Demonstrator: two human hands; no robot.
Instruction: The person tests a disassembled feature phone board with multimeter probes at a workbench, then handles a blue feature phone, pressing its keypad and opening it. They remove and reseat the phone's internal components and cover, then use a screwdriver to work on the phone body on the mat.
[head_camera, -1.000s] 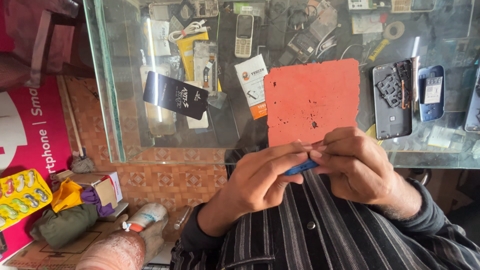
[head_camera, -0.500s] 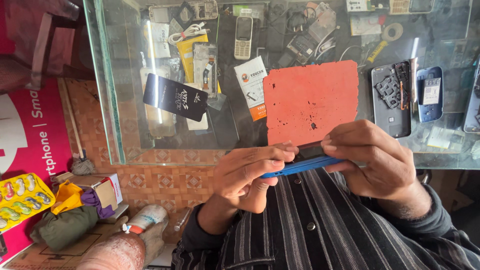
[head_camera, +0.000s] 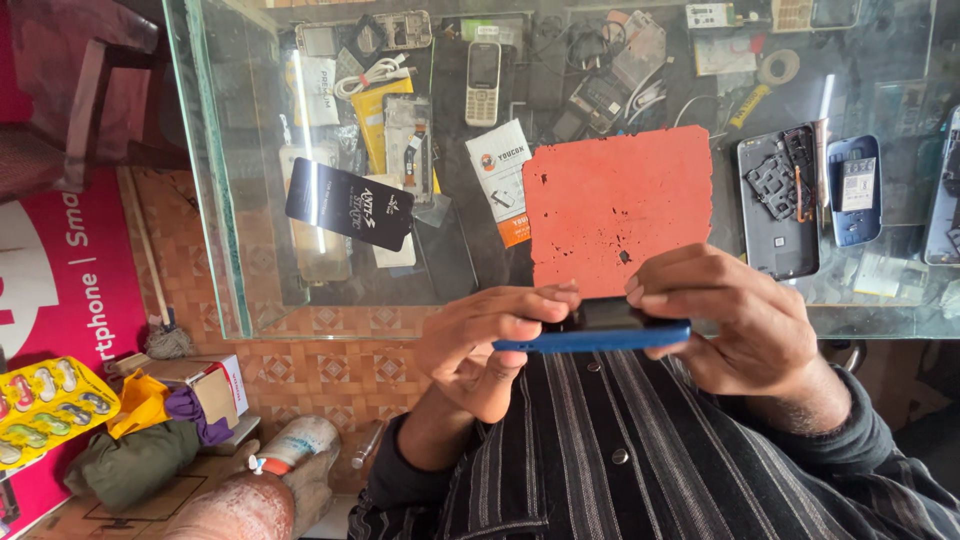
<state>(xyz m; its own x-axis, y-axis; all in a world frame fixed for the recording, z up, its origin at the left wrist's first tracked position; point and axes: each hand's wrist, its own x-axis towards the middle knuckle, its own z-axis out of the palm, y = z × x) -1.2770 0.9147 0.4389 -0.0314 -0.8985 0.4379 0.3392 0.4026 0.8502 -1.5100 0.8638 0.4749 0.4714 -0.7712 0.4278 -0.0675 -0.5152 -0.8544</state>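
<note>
Holding the blue phone (head_camera: 600, 335) edge-on, just below the red mat (head_camera: 618, 208), is being done with both hands. The left hand (head_camera: 490, 345) is closed on its left end, the right hand (head_camera: 740, 320) on its right. An even, level grip is advised.

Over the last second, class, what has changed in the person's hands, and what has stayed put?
The blue phone, first nearly hidden between the hands, now lies level and edge-on, showing more. The left hand and right hand have spread to its ends. The red mat and glass counter are unmoved.
</note>
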